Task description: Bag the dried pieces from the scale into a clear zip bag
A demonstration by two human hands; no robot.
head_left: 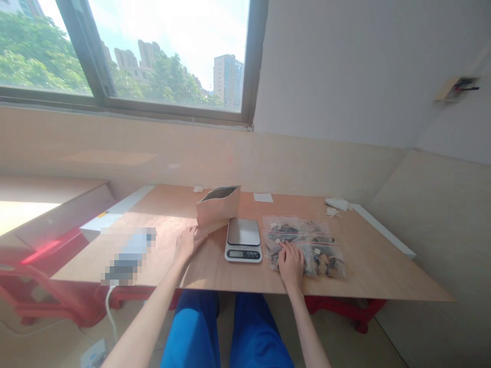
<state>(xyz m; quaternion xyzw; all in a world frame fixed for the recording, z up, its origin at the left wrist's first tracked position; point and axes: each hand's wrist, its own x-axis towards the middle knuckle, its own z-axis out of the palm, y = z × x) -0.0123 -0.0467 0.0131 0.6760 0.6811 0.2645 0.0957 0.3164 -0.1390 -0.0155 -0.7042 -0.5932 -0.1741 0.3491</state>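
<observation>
A brown paper bag [218, 209] stands with its mouth gaping, just behind a kitchen scale [244, 240]. My left hand [186, 243] rests on the table at the bag's lower left corner, fingers stretched out; whether they touch the bag I cannot tell. To the right of the scale lie several clear zip bags [330, 258] with dark and tan pieces inside, too small to name. My right hand [291, 260] lies on the nearest left one, its fingers spread over the plastic. The scale's metal plate bears nothing.
The wooden tabletop [364, 271] rests on red plastic stools [57, 296]. A blurred-out device [130, 255] with a white cable [108, 306] lies at the left. Along the back are a white paper [263, 197] and crumpled white scraps [337, 204].
</observation>
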